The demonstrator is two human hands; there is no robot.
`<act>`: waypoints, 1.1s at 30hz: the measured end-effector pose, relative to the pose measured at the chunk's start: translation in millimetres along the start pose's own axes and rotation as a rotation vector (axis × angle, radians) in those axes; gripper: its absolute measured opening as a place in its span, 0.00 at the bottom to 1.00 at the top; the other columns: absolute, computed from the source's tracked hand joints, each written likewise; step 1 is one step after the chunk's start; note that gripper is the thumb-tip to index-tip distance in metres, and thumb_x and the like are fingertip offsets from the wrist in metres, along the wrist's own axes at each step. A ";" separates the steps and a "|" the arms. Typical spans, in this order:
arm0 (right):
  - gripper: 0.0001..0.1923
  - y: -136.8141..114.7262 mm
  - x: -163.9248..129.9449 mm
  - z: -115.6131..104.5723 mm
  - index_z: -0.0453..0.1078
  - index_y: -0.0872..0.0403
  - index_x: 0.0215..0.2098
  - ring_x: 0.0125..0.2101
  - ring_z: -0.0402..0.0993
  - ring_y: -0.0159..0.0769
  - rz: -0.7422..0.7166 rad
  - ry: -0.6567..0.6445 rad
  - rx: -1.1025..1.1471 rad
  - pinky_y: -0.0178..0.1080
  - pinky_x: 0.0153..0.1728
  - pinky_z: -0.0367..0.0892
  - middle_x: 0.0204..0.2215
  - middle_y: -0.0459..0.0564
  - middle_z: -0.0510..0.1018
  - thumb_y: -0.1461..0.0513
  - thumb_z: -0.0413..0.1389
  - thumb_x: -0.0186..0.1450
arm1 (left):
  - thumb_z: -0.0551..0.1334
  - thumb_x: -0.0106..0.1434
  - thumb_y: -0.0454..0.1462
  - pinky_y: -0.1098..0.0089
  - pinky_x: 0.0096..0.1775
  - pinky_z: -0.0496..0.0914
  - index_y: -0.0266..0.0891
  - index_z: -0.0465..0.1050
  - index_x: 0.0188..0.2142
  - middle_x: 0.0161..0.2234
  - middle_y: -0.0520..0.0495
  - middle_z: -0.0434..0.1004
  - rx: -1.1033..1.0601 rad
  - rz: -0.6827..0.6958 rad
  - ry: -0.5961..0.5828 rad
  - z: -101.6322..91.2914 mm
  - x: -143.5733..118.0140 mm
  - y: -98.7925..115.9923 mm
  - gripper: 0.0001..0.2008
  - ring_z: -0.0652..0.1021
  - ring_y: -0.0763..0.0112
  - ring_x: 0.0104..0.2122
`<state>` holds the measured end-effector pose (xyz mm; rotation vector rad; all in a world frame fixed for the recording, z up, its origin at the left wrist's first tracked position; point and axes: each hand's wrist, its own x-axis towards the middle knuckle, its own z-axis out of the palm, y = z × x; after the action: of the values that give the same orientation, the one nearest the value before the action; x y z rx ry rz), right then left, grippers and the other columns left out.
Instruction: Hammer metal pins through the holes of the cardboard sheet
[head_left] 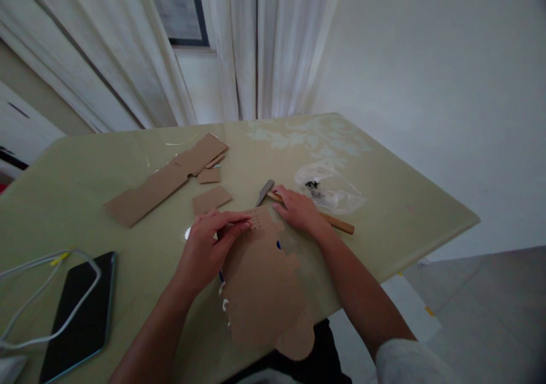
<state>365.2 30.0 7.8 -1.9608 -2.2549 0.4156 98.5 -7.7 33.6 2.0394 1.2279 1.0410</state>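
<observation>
Pale olive-green bench [384, 202], plain brown cardboard [264, 281] with a patch of tiny dark dots, black phone [81, 310], white cable [25, 316], tan hammer handle [339, 223].

The left hand [205, 250] pins a cardboard sheet [262, 281] (dotted with small holes) while the right hand [298, 209] covers a hammer [315, 213].

Light: dim, soft daylight through white curtains [251, 42] beyond the hands. Glare: pale sheen on the tabletop [311, 136] past the right hand [298, 209]. Shadows: faint, diffuse under both hands. Focus: slightly soft overall. Distortion: wide-angle bending and darkened corners at the edges.
</observation>
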 end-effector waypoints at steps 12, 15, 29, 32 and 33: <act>0.21 2.4 0.5 3.1 0.66 0.50 0.67 0.54 0.81 0.51 -0.013 0.006 0.007 0.43 0.45 0.67 0.59 0.57 0.83 0.55 0.53 0.78 | 0.66 0.74 0.45 0.60 0.44 0.66 0.56 0.89 0.47 0.39 0.52 0.90 -0.002 0.021 -0.026 1.8 -1.0 0.8 0.10 0.81 0.61 0.37; 0.21 1.1 0.5 1.2 0.66 0.50 0.66 0.54 0.81 0.51 -0.008 -0.002 0.008 0.43 0.46 0.67 0.59 0.57 0.83 0.55 0.53 0.78 | 0.65 0.74 0.46 0.60 0.44 0.66 0.56 0.88 0.48 0.40 0.52 0.90 -0.002 0.034 -0.037 2.0 -0.6 1.8 0.11 0.82 0.61 0.37; 0.20 2.7 1.2 2.4 0.68 0.50 0.65 0.54 0.81 0.50 0.002 0.001 -0.009 0.42 0.44 0.67 0.57 0.56 0.83 0.54 0.54 0.78 | 0.64 0.76 0.45 0.59 0.44 0.66 0.55 0.88 0.48 0.43 0.52 0.91 -0.012 0.092 -0.042 1.6 0.9 4.3 0.11 0.83 0.61 0.38; 0.20 2.6 1.1 2.1 0.67 0.50 0.65 0.54 0.81 0.50 0.001 -0.002 -0.013 0.42 0.44 0.67 0.58 0.57 0.83 0.54 0.54 0.78 | 0.64 0.76 0.44 0.59 0.46 0.66 0.55 0.88 0.47 0.43 0.53 0.91 -0.014 0.104 -0.054 1.3 0.9 5.6 0.10 0.85 0.60 0.40; 0.20 2.5 1.1 2.0 0.67 0.50 0.65 0.54 0.81 0.50 0.000 -0.003 -0.014 0.42 0.44 0.67 0.58 0.57 0.83 0.54 0.54 0.78 | 0.65 0.75 0.44 0.59 0.46 0.66 0.55 0.88 0.47 0.43 0.53 0.91 -0.012 0.105 -0.054 1.2 0.7 5.9 0.10 0.85 0.60 0.40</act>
<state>366.9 31.1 5.1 -1.9679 -2.2653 0.4042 102.5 -9.7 37.6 2.1280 1.0952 1.0318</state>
